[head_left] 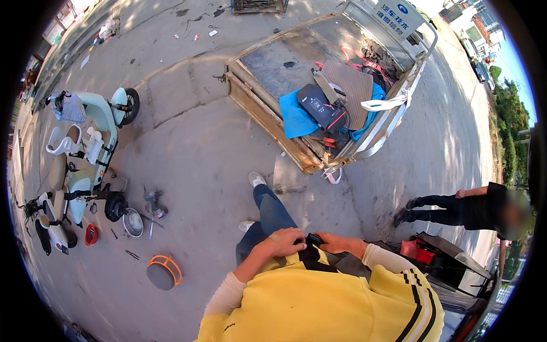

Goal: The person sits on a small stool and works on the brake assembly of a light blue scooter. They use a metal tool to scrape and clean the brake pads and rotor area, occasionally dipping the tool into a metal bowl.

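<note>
Both of my hands are at my waist, in front of the yellow shirt [319, 296]. Between them is a black fabric item [312, 256], partly covered by my fingers; its kind is unclear. My left hand [282, 242] has its fingers curled at the left edge of the black fabric, beside the shirt hem. What its fingertips pinch is hidden. My right hand [337, 243] closes on the upper right part of the black fabric, thumb and fingertips toward the left hand.
Ahead stands a flatbed cargo tricycle [268, 131] carrying a black box [322, 106] and mats. A pale green electric scooter [85, 176] is at left, near a metal bowl [133, 222], loose tools and an orange-framed stool [162, 273]. Another person [456, 211] stands at right.
</note>
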`<act>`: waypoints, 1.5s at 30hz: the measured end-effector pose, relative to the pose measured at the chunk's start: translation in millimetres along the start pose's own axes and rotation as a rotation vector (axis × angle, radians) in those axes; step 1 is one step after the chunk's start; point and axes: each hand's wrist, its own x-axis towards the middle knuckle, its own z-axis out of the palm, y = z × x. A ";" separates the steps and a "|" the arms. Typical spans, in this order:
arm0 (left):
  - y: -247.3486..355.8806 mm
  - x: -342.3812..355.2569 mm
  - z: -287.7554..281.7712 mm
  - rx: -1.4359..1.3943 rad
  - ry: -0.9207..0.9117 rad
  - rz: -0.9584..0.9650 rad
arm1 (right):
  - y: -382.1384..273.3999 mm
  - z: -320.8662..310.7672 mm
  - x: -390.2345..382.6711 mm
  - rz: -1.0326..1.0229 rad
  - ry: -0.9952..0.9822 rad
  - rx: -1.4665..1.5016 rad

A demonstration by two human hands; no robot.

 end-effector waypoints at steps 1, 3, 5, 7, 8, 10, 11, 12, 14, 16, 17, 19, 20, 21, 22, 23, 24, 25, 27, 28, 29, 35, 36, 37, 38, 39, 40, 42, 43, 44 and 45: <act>-2.9 -4.2 -8.6 -0.008 0.011 -0.016 | -0.9 -12.7 5.4 -0.008 0.025 -0.060; -8.9 -20.1 -25.7 -0.106 0.120 -0.086 | -3.9 -50.4 24.0 0.193 -0.011 0.450; -21.0 -44.5 -43.2 -0.257 0.316 -0.205 | -7.8 -94.7 51.5 0.285 0.044 0.873; -67.8 -71.9 -46.0 -0.391 0.538 -0.356 | -8.4 -142.0 86.0 0.191 0.149 1.161; -103.2 -89.2 -42.1 -0.478 0.676 -0.409 | -5.5 -165.4 108.2 0.094 0.186 1.286; -148.2 -135.7 -39.1 -0.568 0.918 -0.558 | -10.7 -211.3 152.1 -0.076 0.201 1.390; -161.0 -159.5 -37.1 -0.573 1.012 -0.650 | -23.1 -232.4 168.3 -0.128 0.282 1.371; -179.9 -186.7 -21.5 -0.671 1.100 -0.720 | -37.8 -250.3 188.4 -0.180 0.356 1.353; -195.6 -231.4 4.4 -0.873 1.181 -0.885 | -39.9 -281.6 251.5 -0.187 0.552 1.443; -185.4 -261.6 30.4 -0.974 1.113 -1.045 | -37.8 -309.6 319.2 -0.255 0.731 1.451; -179.8 -267.1 36.5 -0.976 1.060 -1.111 | -32.7 -322.6 350.3 -0.183 0.866 1.370; -164.0 -261.5 55.2 -1.011 0.995 -1.225 | -38.8 -353.3 396.9 -0.045 1.084 1.140; -160.9 -254.6 57.2 -1.019 0.966 -1.260 | -39.8 -367.5 412.3 0.025 1.182 1.007; -157.9 -240.0 61.7 -1.029 0.938 -1.289 | -43.3 -382.5 422.8 0.076 1.262 0.898; -156.3 -229.9 62.0 -1.038 0.923 -1.305 | -45.5 -397.3 432.2 0.127 1.337 0.784; -156.9 -218.3 58.8 -1.042 0.919 -1.312 | -46.5 -415.0 441.0 0.176 1.376 0.747; -156.7 -208.1 57.2 -1.043 0.914 -1.318 | -44.6 -431.9 447.3 0.224 1.416 0.707; -156.4 -197.5 55.2 -1.048 0.909 -1.322 | -46.0 -449.1 450.0 0.246 1.426 0.638; -156.1 -181.0 49.6 -1.064 0.917 -1.323 | -59.7 -474.4 447.7 0.260 1.464 0.518; -156.3 -173.0 48.4 -1.069 0.923 -1.323 | -71.8 -484.1 442.9 0.252 1.490 0.465; -157.8 -166.8 46.1 -1.073 0.925 -1.322 | -79.4 -491.9 437.2 0.247 1.521 0.414; -163.6 -154.1 42.9 -1.093 0.920 -1.324 | -79.2 -495.2 433.0 0.417 1.258 -0.071; -162.2 -154.3 44.0 -1.100 0.919 -1.323 | -78.6 -494.3 433.0 0.412 1.227 -0.132; -160.0 -155.6 45.5 -1.104 0.921 -1.325 | -74.5 -491.3 434.7 0.411 1.228 -0.131; -160.2 -154.9 46.4 -1.107 0.921 -1.320 | -72.6 -491.3 435.8 0.407 1.236 -0.130; -160.4 -153.8 47.8 -1.108 0.922 -1.317 | -71.3 -491.3 436.1 0.404 1.244 -0.128; -160.0 -153.3 49.5 -1.110 0.923 -1.314 | -70.1 -490.1 435.2 0.421 1.242 -0.129; -161.2 -150.6 51.8 -1.113 0.923 -1.300 | -74.7 -487.0 428.6 0.451 1.245 -0.134; -162.3 -149.4 52.5 -1.113 0.924 -1.292 | -75.9 -486.0 424.7 0.462 1.267 -0.143; -162.7 -149.5 54.4 -1.117 0.931 -1.281 | -79.8 -484.5 422.0 0.466 1.288 -0.154; -162.8 -146.3 58.0 -1.119 0.940 -1.268 | -83.9 -482.3 418.1 0.470 1.310 -0.165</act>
